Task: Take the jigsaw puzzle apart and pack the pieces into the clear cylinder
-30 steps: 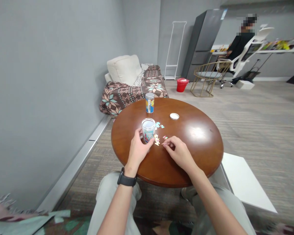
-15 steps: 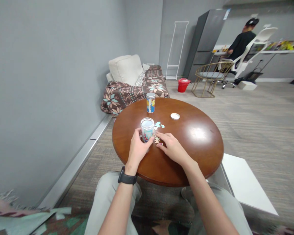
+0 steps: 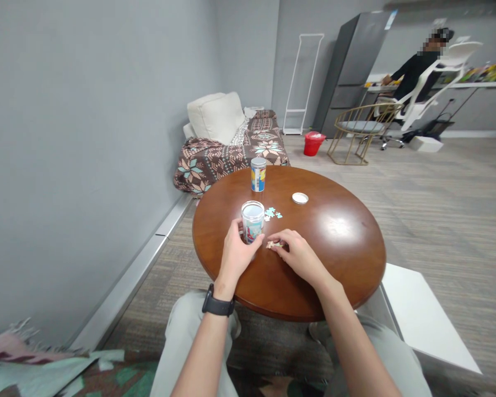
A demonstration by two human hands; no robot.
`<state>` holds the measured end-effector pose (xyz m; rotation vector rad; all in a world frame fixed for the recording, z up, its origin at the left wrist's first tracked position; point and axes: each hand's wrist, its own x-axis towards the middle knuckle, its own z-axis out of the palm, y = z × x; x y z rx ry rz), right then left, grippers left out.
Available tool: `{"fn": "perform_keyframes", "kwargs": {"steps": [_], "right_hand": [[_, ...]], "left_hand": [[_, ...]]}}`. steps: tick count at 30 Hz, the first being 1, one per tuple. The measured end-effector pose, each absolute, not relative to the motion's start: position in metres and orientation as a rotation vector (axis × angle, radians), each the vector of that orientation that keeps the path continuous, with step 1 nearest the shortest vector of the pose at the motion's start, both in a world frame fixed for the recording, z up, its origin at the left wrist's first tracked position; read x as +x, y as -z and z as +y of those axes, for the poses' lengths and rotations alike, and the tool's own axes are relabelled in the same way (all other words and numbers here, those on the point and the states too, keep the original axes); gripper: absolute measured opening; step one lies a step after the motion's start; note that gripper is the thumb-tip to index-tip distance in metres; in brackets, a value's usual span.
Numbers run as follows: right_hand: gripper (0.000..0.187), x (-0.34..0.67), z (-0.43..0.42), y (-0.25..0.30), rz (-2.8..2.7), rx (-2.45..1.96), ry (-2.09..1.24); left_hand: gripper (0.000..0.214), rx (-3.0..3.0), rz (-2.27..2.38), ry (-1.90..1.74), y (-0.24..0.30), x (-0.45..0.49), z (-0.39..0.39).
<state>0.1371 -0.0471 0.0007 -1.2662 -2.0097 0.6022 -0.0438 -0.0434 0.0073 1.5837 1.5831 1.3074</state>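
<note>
Right hand (image 3: 300,259) perhaps pinching puzzle pieces (image 3: 271,244)

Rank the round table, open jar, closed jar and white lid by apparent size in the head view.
1. round table
2. open jar and closed jar: they look alike, and the closed one stands farther off, so unranked
3. white lid

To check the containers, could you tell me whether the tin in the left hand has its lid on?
No, the tin in the left hand is open on top; a white lid lies apart on the table.
</note>
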Motion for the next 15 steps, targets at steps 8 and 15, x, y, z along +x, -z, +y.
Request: {"fn": "perform_keyframes", "kwargs": {"steps": [8,15], "right_hand": [[0.017,0.1377,-0.0473,-0.0013,-1.99,-1.272,-0.635],[0.015,0.14,-0.0468,0.0003,-1.994,-1.219,-0.601]], "left_hand": [[0.045,1.566,1.552,-1.297,-0.0078,-0.0437,-0.0449],[0.047,1.552,1.564,-1.284,-0.0131,-0.0427,-0.0473]]}}
